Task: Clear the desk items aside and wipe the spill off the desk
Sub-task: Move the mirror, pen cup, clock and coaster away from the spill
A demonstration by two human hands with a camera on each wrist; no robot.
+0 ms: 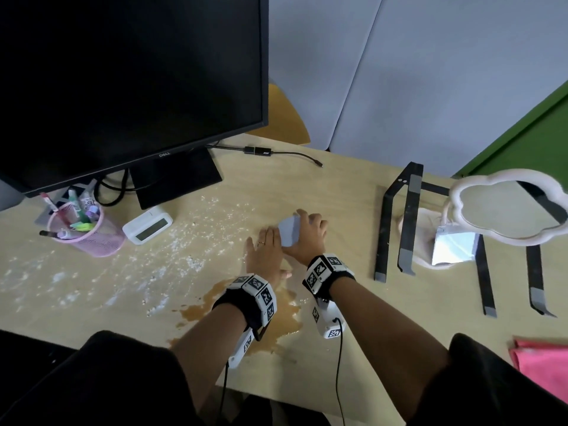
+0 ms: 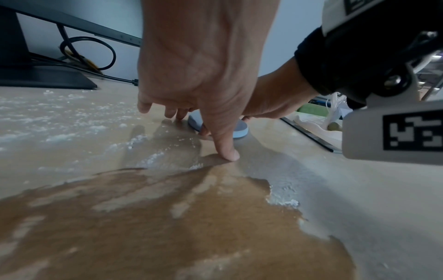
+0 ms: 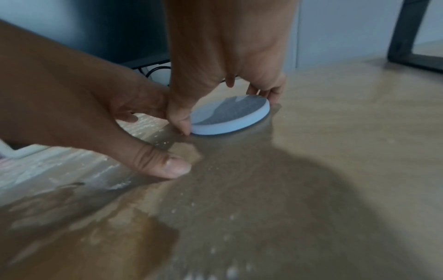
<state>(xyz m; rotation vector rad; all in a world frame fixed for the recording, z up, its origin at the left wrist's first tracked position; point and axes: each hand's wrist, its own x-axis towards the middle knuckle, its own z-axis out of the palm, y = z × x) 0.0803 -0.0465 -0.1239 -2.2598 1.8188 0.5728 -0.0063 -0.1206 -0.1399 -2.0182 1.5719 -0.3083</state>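
A round pale blue coaster (image 1: 289, 233) is tilted up off the wooden desk (image 1: 338, 186), one edge still near the surface. My right hand (image 1: 310, 232) grips it by the rim, thumb on one side and fingers on the far side; the right wrist view shows the coaster (image 3: 230, 115) in that pinch. My left hand (image 1: 264, 244) lies just left of it, fingers straight, thumb (image 2: 227, 151) pressed on the desk. A brown liquid spill (image 1: 285, 315) spreads under my wrists, seen close in the left wrist view as a wide puddle (image 2: 167, 217). White powder (image 1: 184, 247) is scattered to the left.
A black monitor (image 1: 123, 72) stands at the back left, with a pink mesh pen cup (image 1: 83, 238) and a white clock (image 1: 147, 224) in front. To the right are a black stand (image 1: 396, 222) and a cloud-shaped mirror (image 1: 504, 210). A pink cloth (image 1: 547, 361) lies front right.
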